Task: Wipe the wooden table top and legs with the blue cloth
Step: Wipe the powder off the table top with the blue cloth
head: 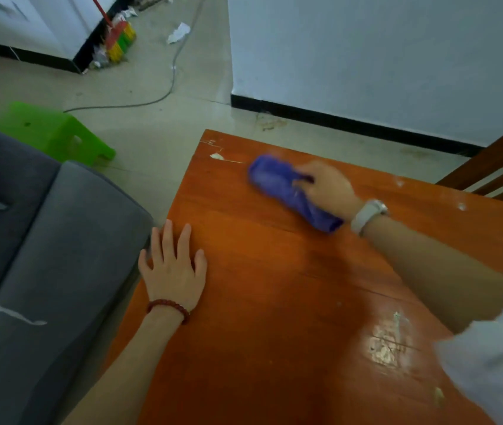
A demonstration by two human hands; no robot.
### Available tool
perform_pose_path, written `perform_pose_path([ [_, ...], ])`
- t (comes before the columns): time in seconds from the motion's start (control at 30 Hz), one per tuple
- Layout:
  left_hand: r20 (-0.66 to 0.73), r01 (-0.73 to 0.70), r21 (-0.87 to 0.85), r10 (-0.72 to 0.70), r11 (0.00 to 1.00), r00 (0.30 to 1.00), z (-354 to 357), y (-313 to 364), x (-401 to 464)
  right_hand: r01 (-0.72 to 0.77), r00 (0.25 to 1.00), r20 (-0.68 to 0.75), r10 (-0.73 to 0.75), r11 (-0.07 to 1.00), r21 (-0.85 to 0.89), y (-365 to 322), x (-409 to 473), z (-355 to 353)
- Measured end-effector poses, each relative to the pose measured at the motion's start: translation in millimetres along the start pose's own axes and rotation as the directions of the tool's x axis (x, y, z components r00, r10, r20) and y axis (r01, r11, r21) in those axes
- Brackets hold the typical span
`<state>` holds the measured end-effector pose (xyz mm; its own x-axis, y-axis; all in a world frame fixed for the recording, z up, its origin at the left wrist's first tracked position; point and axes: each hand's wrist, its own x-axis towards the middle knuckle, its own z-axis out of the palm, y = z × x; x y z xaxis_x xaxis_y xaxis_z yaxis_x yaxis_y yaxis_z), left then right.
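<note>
The orange-brown wooden table top (274,286) fills the lower right of the view. A bunched blue cloth (278,182) lies on it near the far left corner, and my right hand (328,187) presses down on it, fingers curled over the fabric. My left hand (173,268) rests flat with fingers spread on the table's left edge. White scuffed patches (388,342) mark the wood near my right sleeve, and chipped spots (216,155) sit at the far corner. The table legs are hidden.
A grey sofa (38,256) stands close against the table's left side. A green plastic stool (51,130) is on the tiled floor beyond it, with a cable (170,84) and a broom (118,38) farther back. A wooden chair (498,170) is at the far right.
</note>
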<state>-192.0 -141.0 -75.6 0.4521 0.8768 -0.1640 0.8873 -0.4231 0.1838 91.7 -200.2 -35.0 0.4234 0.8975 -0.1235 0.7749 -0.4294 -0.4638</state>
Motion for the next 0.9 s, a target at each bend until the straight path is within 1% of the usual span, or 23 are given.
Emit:
perform_pose_path([
  [0.03,-0.001,0.001,0.009,-0.001,1.000,1.000,0.2,0.9,-0.4,-0.252,0.937,-0.228,0.263,0.965,0.076,6.9,18.1,-13.0],
  [0.07,0.001,0.005,0.016,-0.005,1.000,1.000,0.4,1.5,-0.6,-0.412,0.818,-0.341,0.463,0.885,0.216,11.0,30.9,-23.8],
  [0.1,0.007,0.008,0.019,-0.008,1.000,1.000,0.5,2.2,-0.5,-0.453,0.744,-0.372,0.555,0.828,0.330,12.0,38.5,-30.3],
  [0.13,0.012,0.011,0.023,-0.011,1.000,1.000,0.2,2.7,-0.6,-0.417,0.764,-0.356,0.537,0.833,0.363,6.9,41.6,-32.4],
  [0.2,0.024,0.032,0.035,-0.032,0.999,0.999,-0.9,5.1,0.7,-0.101,0.963,-0.215,0.165,0.954,0.281,-12.2,40.5,-27.1],
  [0.23,0.034,0.048,0.040,-0.050,0.998,0.998,-1.7,8.4,2.6,0.052,0.999,-0.012,-0.051,0.964,0.260,-23.7,37.3,-20.1],
  [0.3,0.034,0.067,0.033,-0.068,0.997,0.997,-5.5,20.9,6.6,0.161,0.879,0.409,-0.244,0.961,0.225,-28.3,34.2,-7.2],
  [0.33,0.022,0.060,0.017,-0.061,0.998,0.998,-9.2,29.5,9.9,0.126,0.863,0.456,-0.218,0.966,0.225,-20.7,37.7,-5.6],
  [0.37,0.011,0.037,-0.004,-0.037,0.999,0.999,-13.2,38.9,13.2,0.058,0.930,0.343,-0.132,0.974,0.219,-9.2,43.6,-8.9],
  [0.4,0.006,0.000,-0.026,0.000,1.000,1.000,-17.0,49.6,16.6,-0.055,0.992,0.119,0.034,0.982,0.179,3.7,50.0,-16.1],
  [0.43,0.007,-0.047,-0.048,0.047,0.998,0.999,-20.2,62.1,19.0,-0.213,0.965,-0.135,0.226,0.972,0.102,16.0,53.0,-28.1],
  [0.47,0.023,-0.098,-0.066,0.100,0.993,0.995,-22.2,75.6,20.4,-0.351,0.874,-0.340,0.346,0.935,0.050,27.4,51.2,-42.8],
  [0.5,0.048,-0.141,-0.080,0.145,0.987,0.988,-23.0,89.4,21.6,-0.412,0.803,-0.463,0.375,0.911,0.023,38.1,48.6,-56.2],
  [0.53,0.078,-0.170,-0.087,0.177,0.982,0.981,-22.1,103.0,23.2,-0.386,0.797,-0.495,0.346,0.922,0.023,47.1,46.2,-66.8],
  [0.6,0.128,-0.201,-0.080,0.210,0.976,0.969,-15.9,127.5,26.3,-0.160,0.947,-0.264,0.186,0.980,0.115,51.8,33.4,-82.5],
  [0.63,0.150,-0.206,-0.065,0.214,0.976,0.965,-10.1,137.1,26.5,-0.084,0.996,-0.011,0.088,0.978,0.191,51.7,24.3,-85.1],
  [0.7,0.186,-0.198,-0.017,0.198,0.980,0.962,1.8,149.8,25.1,-0.071,0.875,0.481,-0.043,0.974,0.217,54.4,7.0,-82.4],
  [0.73,0.196,-0.197,0.017,0.190,0.980,0.962,7.6,151.7,24.7,-0.040,0.809,0.584,-0.065,0.985,0.165,62.4,2.7,-78.9],
  [0.77,0.197,-0.201,0.050,0.188,0.978,0.962,12.0,151.8,24.3,-0.003,0.855,0.516,-0.041,0.996,0.085,75.5,3.3,-74.6],
  [0.8,0.192,-0.203,0.074,0.186,0.976,0.964,15.1,151.0,23.9,-0.039,0.945,0.326,0.032,0.999,0.014,89.4,6.6,-74.2],
  [0.83,0.184,-0.200,0.086,0.182,0.976,0.966,16.9,150.4,23.4,-0.174,0.984,0.023,0.175,0.984,-0.022,101.9,9.0,-77.1],
  [0.87,0.174,-0.191,0.090,0.173,0.977,0.969,17.5,150.4,22.4,-0.343,0.910,-0.242,0.336,0.939,0.015,109.5,8.9,-82.7],
  [0.9,0.163,-0.183,0.093,0.166,0.979,0.973,18.1,150.7,21.1,-0.413,0.817,-0.404,0.411,0.906,0.086,115.1,8.9,-85.9],
])
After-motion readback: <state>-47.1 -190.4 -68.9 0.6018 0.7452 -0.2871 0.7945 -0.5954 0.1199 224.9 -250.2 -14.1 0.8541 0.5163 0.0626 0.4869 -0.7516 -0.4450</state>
